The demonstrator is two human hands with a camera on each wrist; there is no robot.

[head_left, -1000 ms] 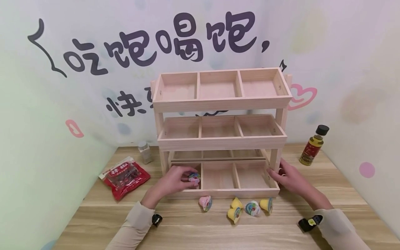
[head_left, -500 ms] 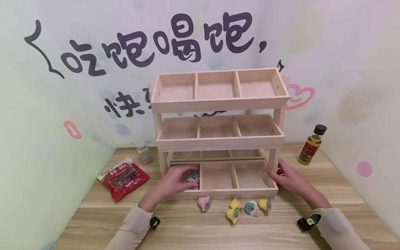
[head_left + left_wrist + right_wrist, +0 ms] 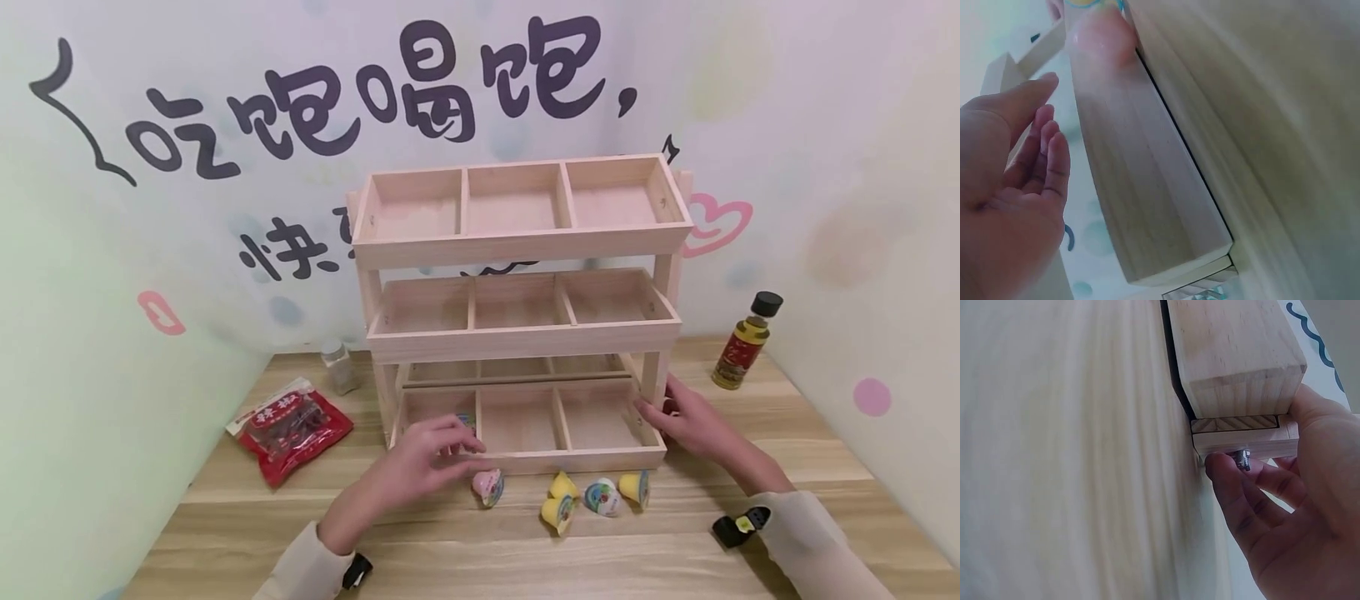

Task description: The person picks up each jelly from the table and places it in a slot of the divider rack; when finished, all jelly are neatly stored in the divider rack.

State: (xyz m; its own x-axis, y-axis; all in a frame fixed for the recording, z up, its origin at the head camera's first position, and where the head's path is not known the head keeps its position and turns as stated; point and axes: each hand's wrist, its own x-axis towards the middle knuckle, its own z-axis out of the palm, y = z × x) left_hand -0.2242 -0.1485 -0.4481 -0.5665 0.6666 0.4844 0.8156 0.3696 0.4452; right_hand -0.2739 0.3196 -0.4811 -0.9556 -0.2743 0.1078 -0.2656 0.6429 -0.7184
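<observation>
A three-tier wooden rack (image 3: 517, 460) stands on the table, each tier split into three compartments. A jelly cup (image 3: 467, 422) lies in the bottom left compartment, partly hidden behind my left hand (image 3: 420, 458). That hand holds nothing; its fingers are loosely bent before the tier's front edge. Just beyond its thumb, a pink jelly cup (image 3: 488, 487) lies on the table; in the left wrist view it is a blurred pink shape (image 3: 1105, 37). My right hand (image 3: 693, 421) grips the rack's lower right end. In the right wrist view its fingers (image 3: 1229, 481) curl by a metal screw (image 3: 1242, 460).
Yellow jelly cups (image 3: 557, 514) and a white one (image 3: 602, 497) lie in front of the rack. A red packet (image 3: 296, 429) and a small clear jar (image 3: 339, 367) are at the left. An oil bottle (image 3: 741, 346) stands at the right.
My left hand has let go of the jelly cup in the bottom left compartment and drawn back towards the front. My right hand stays on the rack. The head view has shifted slightly.
</observation>
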